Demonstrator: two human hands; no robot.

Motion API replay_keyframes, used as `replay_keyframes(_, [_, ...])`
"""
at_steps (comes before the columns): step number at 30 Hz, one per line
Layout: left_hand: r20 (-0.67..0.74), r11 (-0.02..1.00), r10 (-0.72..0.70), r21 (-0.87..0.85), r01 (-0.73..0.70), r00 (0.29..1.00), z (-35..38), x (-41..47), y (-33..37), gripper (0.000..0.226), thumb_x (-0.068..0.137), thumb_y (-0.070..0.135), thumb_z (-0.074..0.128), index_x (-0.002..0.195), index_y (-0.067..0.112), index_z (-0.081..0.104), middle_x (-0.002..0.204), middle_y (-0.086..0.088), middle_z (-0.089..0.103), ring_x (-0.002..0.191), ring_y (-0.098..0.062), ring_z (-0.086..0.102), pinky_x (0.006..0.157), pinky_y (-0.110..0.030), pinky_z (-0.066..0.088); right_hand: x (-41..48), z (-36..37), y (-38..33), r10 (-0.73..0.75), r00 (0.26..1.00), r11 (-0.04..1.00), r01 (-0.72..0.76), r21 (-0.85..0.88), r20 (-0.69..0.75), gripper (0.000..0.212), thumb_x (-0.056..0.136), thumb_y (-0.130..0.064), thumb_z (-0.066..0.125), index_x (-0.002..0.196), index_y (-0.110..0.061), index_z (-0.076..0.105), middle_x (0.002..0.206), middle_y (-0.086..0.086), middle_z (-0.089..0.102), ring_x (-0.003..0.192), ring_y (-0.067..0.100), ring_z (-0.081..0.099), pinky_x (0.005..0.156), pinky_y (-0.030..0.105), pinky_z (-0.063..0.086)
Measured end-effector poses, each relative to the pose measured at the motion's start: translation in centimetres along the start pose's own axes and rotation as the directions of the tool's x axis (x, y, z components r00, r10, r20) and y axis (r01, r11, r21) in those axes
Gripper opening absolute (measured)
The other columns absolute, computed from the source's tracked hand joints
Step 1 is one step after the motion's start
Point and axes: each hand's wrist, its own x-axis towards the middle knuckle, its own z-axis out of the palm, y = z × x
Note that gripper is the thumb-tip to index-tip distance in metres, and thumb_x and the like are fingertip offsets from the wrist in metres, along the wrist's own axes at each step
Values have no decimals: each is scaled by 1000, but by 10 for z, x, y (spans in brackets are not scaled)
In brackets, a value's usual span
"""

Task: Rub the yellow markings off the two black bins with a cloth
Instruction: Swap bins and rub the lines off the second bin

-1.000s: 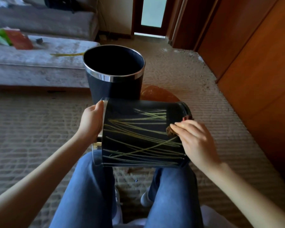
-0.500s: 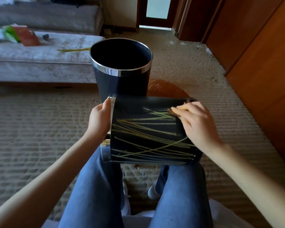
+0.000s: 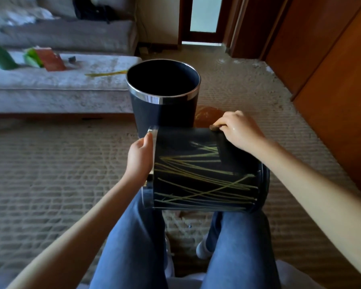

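The marked bin [image 3: 206, 174] lay on its side across the person's jeans [image 3: 129, 236], silver rim pointing left, with yellow markings [image 3: 213, 191] criss-crossing most of the side facing up. The left hand [image 3: 139, 161] gripped the rim end, thumb on the outside and the other fingers hooked out of sight. The right hand [image 3: 240, 130] sat at the far top edge near the base, fingers curled together and clamped on a small brown cloth [image 3: 214, 127] (only a corner of it poked out). The strip of bin right by that hand looked plain black. The second bin [image 3: 163, 97] stood upright on the floor just behind, touching or nearly so, I couldn't tell. Floor was a beige ribbed carpet [image 3: 50, 174], a bit crumby near the orange-brown wood panels [image 3: 331, 80] on the right. A grey sofa [image 3: 61, 86] ran along the left with some green and red clutter and a yellow stick [image 3: 106, 74] on the seat.
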Motion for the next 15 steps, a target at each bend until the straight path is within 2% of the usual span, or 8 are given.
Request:
replay_keyframes(2, [14, 1000, -22, -10, 22, 1000, 1, 5, -1, 61, 97, 51, 43, 94, -5, 65, 82, -20, 70, 75, -23, 62, 72, -42, 52, -38, 6, -11, -86, 980, 995, 92, 26, -181, 26, 88, 3, 64, 107, -11, 76, 98, 6, 71, 93, 33, 59, 87, 41, 50])
replay_keyframes(4, [19, 1000, -22, -21, 22, 1000, 2, 8, -1, 63, 95, 53, 43, 93, -7, 61, 77, -12, 64, 73, -21, 58, 70, -37, 47, -82, 12, -19, -168, 930, 981, 192, 41, -327, 26, 86, 5, 66, 107, -6, 76, 99, 8, 73, 93, 31, 61, 87, 42, 51])
replay_keyframes(8, [51, 1000, 11, -6, -11, 999, -1, 3, -7, 67, 91, 58, 42, 86, -6, 58, 75, -8, 56, 69, -21, 51, 66, -37, 42, -123, 24, -25, -282, 855, 955, 294, -40, -435, 26, 88, 3, 64, 109, -7, 76, 103, 6, 73, 94, 29, 63, 87, 44, 50])
replay_keyframes(10, [58, 1000, 19, -9, -19, 998, -3, -2, -10, 66, 91, 59, 41, 85, -5, 57, 75, -7, 54, 67, -22, 48, 63, -39, 40, -103, 22, -27, -292, 861, 953, 297, -54, -417, 24, 89, 2, 64, 107, -8, 76, 96, 6, 72, 84, 32, 61, 78, 46, 50])
replay_keyframes(12, [49, 999, 26, -27, -25, 998, -3, -6, -11, 68, 89, 60, 41, 84, -6, 55, 76, -8, 55, 68, -22, 50, 64, -39, 42, -64, 18, -28, -232, 909, 972, 232, -42, -346, 22, 89, 2, 63, 103, -9, 76, 89, 7, 69, 77, 34, 56, 71, 47, 50])
replay_keyframes(15, [43, 998, 24, -61, -21, 999, -4, -12, -11, 56, 98, 50, 44, 81, -2, 56, 76, -9, 55, 69, -21, 51, 66, -37, 43, -2, 11, -28, -56, 994, 998, 54, -19, -95, 28, 94, -4, 56, 107, -19, 75, 98, 5, 67, 91, 36, 55, 83, 47, 49])
